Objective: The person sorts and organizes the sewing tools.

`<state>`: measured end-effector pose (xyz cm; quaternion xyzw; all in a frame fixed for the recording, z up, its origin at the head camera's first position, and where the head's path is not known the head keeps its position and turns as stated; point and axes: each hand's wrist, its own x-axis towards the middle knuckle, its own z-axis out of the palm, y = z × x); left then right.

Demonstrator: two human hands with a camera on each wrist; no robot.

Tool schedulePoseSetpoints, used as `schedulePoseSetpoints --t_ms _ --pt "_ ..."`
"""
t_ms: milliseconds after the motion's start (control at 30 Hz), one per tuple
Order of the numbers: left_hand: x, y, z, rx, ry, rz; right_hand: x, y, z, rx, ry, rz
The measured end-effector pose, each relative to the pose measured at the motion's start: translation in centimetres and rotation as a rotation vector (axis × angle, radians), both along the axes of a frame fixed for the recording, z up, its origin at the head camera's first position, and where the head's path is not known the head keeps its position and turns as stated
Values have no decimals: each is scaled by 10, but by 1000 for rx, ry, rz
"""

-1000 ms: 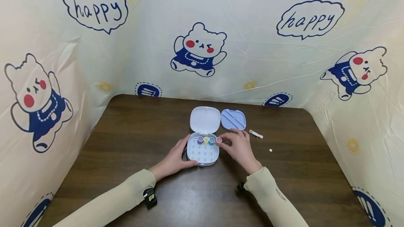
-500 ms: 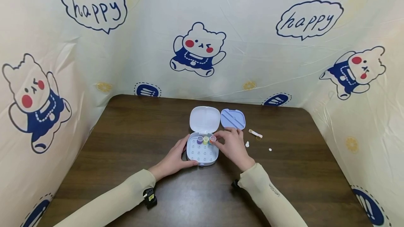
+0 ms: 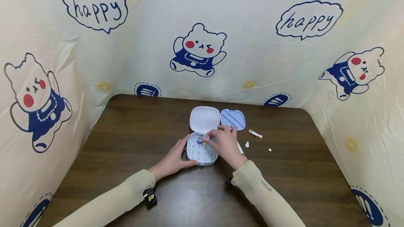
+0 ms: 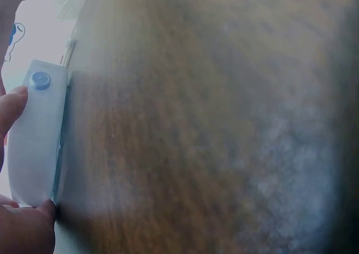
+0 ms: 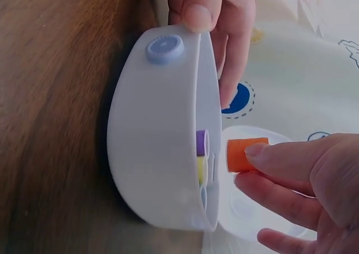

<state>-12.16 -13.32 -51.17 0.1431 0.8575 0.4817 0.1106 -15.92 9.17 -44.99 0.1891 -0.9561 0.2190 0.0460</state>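
The orange spool [image 5: 245, 154] is small, light and rigid; your right hand [image 3: 222, 145] pinches its sides just above the white case [image 3: 202, 153]. Your left hand [image 3: 174, 158] grips the case's near-left edge, steadying it on the surface [image 3: 126, 143].

Both arms in cream sleeves reach forward and inward. The left hand [image 3: 173, 159] lies with its fingers curved and thumb spread apart. The right hand [image 3: 222, 146] is palm down, fingertips [image 5: 263, 149] and thumb pinched together.
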Motion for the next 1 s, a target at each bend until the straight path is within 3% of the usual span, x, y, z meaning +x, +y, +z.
schedulePoseSetpoints --t_ms 667,1000 --pt "3 1 -1 38 35 -11 -9 -32 -6 19 27 -16" --pt "2 0 0 40 53 -14 -12 -40 -9 85 67 -14"
